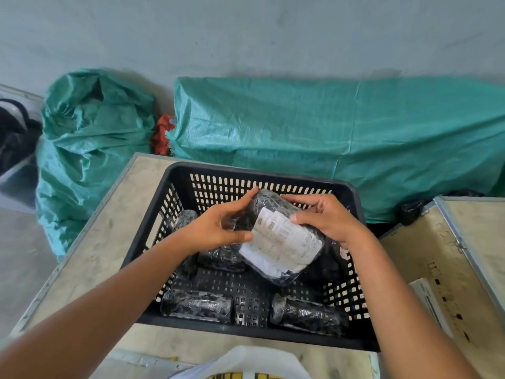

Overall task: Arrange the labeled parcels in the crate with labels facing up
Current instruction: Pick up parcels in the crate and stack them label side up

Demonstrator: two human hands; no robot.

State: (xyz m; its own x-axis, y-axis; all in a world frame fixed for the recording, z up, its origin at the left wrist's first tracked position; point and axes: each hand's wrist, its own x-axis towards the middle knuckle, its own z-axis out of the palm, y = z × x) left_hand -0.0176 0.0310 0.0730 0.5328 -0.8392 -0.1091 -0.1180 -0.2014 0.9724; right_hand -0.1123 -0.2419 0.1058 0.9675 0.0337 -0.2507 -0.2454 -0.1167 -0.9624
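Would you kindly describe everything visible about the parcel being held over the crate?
The black plastic-wrapped parcel with a white label is glossy and crinkled, roughly oblong, tilted with its printed label facing up toward the camera. It hangs above the black perforated plastic crate, touching no other parcel, with the left hand and right hand each in a grip on its upper end.
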